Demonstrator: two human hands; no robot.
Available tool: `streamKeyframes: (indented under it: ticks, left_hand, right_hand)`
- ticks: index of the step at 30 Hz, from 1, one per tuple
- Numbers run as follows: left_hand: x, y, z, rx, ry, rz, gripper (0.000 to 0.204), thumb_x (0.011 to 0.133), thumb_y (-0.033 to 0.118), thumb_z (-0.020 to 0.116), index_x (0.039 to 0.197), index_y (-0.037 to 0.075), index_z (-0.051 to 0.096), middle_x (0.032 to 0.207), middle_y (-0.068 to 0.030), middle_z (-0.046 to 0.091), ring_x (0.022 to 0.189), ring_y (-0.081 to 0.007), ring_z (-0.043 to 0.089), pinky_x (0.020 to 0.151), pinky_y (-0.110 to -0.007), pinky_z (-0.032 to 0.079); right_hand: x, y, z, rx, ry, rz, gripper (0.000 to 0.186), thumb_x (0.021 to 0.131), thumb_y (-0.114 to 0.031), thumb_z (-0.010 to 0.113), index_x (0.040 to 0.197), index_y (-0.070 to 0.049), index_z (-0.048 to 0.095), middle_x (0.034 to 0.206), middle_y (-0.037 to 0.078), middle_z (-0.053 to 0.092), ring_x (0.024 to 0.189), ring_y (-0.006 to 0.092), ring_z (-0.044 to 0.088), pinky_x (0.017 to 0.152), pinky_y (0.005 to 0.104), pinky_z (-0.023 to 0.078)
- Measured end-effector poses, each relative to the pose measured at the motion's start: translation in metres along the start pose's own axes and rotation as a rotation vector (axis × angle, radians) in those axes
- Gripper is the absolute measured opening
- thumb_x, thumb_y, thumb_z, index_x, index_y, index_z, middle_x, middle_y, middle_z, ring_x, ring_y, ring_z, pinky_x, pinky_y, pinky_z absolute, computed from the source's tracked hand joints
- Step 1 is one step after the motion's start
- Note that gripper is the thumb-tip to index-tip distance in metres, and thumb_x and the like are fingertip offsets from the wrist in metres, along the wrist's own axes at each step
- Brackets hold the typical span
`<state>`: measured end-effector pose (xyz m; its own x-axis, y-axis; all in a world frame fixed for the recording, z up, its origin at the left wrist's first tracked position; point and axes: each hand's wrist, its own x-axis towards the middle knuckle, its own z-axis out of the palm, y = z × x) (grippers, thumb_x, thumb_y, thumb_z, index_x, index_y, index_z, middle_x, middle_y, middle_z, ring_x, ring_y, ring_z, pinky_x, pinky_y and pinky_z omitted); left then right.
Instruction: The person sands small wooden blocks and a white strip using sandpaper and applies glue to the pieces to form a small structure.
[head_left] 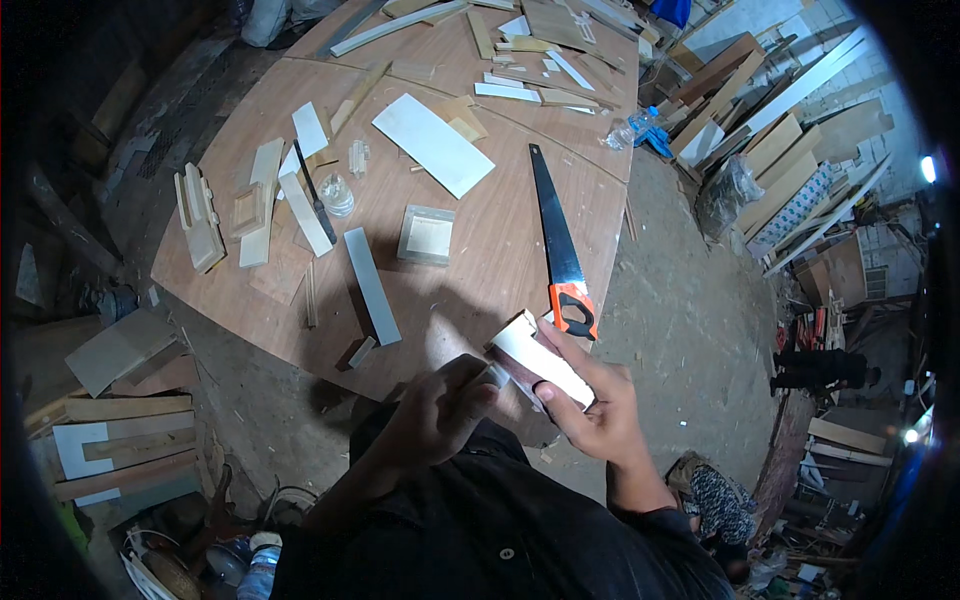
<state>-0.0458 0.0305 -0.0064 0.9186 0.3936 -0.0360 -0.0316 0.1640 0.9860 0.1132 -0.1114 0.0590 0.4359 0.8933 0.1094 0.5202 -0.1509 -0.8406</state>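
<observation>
My right hand (600,410) grips a small wooden block (550,365) with a white face and dark reddish-brown side, held tilted near the table's front edge. My left hand (440,405) is closed just left of the block, with a small pale piece (492,376) at its fingertips, against or very near the block; its exact kind is unclear. Just beyond my right hand lies a handsaw (555,230) with an orange-and-black handle. On the plywood table (280,325) are a white strip (372,285), a small square wooden box (425,235) and a white board (432,143).
Offcuts (540,75) cover the table's far end; more pieces and a black tool (312,195) lie left. A plastic bottle (625,130) sits at the right edge. Boards (760,170) lean rightward, near a dark figure (820,368), possibly a person. Scrap wood (120,450) is stacked lower left.
</observation>
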Motion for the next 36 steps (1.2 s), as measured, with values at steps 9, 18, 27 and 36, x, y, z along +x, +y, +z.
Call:
streamKeyframes:
  ticks: [9,18,27,36]
  left_hand:
    - [0.003,-0.001,-0.002,0.082,-0.011,-0.014,0.033,0.101,0.031,0.056,0.1,-0.002,0.06,0.079,-0.0152,0.067,0.07,-0.0172,0.067,0.061,-0.032,0.048]
    - [0.008,0.006,0.0,0.131,0.019,-0.03,0.027,0.101,0.028,0.055,0.099,0.001,0.057,0.068,-0.0115,0.062,0.06,-0.0213,0.064,0.055,-0.036,0.046]
    - [0.006,-0.001,-0.001,0.156,0.079,0.058,0.022,0.1,0.023,0.056,0.095,0.002,0.052,0.067,-0.0158,0.061,0.061,-0.0317,0.066,0.054,-0.039,0.046]
    - [0.002,-0.001,-0.004,0.115,0.045,0.037,0.025,0.1,0.025,0.056,0.093,0.002,0.053,0.065,-0.012,0.058,0.057,-0.0245,0.063,0.053,-0.036,0.045]
  right_hand:
    - [0.002,0.001,0.004,0.005,0.024,-0.009,0.053,0.089,-0.01,0.068,0.139,-0.002,0.054,0.1,0.019,0.073,0.083,0.0189,0.072,0.076,0.0284,0.052]
    - [0.003,-0.002,0.0,-0.05,0.054,-0.077,0.054,0.086,-0.011,0.07,0.138,-0.003,0.056,0.083,0.017,0.07,0.066,0.0172,0.067,0.067,0.0283,0.051]
    - [0.006,-0.005,0.004,-0.078,0.026,-0.082,0.054,0.086,-0.012,0.07,0.138,-0.003,0.056,0.095,0.017,0.073,0.073,0.02,0.072,0.071,0.0287,0.053]
    - [-0.001,-0.005,0.006,-0.06,-0.013,-0.002,0.056,0.086,-0.012,0.07,0.139,-0.002,0.054,0.106,0.019,0.072,0.079,0.0226,0.072,0.075,0.0304,0.053]
